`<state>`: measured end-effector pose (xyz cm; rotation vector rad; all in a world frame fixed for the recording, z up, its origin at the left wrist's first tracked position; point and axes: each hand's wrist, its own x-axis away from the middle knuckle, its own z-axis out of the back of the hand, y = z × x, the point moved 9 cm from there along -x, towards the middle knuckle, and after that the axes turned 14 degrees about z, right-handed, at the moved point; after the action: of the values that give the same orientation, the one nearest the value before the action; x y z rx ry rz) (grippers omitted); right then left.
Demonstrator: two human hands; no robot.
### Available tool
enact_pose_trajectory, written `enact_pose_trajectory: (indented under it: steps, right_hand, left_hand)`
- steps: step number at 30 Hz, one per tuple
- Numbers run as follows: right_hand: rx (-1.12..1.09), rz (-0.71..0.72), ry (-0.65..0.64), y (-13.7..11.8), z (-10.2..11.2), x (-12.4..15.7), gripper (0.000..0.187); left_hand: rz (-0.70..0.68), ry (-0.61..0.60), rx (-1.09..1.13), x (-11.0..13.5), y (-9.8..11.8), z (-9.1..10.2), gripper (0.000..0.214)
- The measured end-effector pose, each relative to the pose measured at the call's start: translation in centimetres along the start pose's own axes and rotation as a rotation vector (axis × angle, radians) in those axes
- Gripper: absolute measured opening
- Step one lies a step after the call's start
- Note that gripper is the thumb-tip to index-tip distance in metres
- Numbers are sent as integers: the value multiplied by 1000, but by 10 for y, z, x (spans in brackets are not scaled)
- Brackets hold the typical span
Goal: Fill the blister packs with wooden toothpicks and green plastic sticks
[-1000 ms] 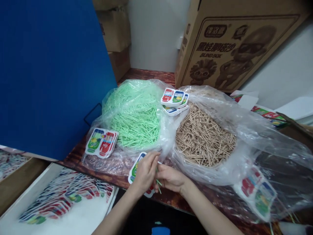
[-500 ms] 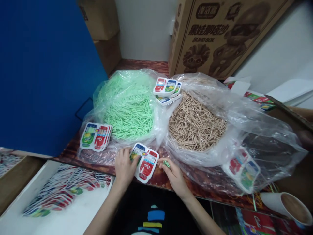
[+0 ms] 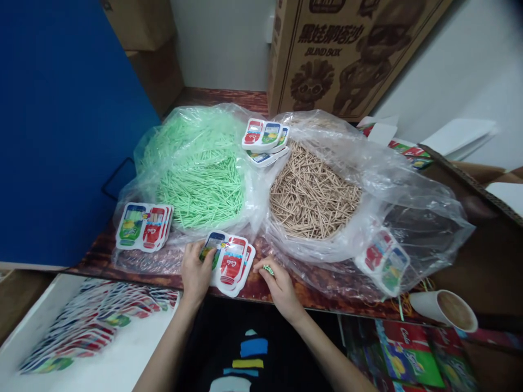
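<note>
My left hand (image 3: 196, 272) grips the left side of the printed soda-bottle cards (image 3: 232, 260), blue-green and red with white edges. One card overlaps another, which peeks out on the right. Just right of them, my right hand (image 3: 278, 284) is closed around a small bunch of green sticks (image 3: 268, 269), their ends poking out between the fingers. Behind my hands lie a plastic bag of green sticks (image 3: 204, 190) and a bag of brown sticks (image 3: 316, 198). A stack of similar cards (image 3: 145, 227) lies left of my left hand.
More cards (image 3: 265, 136) rest between the bags, and another card (image 3: 384, 261) lies at right. A white box (image 3: 134, 348) at lower left holds many cards. A paper cup (image 3: 429, 306) lies on its side at right. A large cardboard box (image 3: 318, 60) stands behind.
The camera view has shifted, so the scene sits further left. The held cards are now offset, with a second one showing behind the first. My right hand still holds the green sticks.
</note>
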<state>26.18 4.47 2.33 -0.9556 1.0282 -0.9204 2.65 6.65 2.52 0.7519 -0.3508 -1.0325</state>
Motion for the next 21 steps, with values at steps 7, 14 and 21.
enact_pose_trajectory:
  steps: [7,14,21]
  right_hand:
    - [23,0,31,1,3,1,16]
    - [10,26,33,1,2,0,20]
    - [6,1,36,1,2,0,17]
  left_hand:
    - [164,67,91,3,-16,10,19]
    - [65,37,143,4,-6,11,21]
    - [-34,13,199,3,11,19,21]
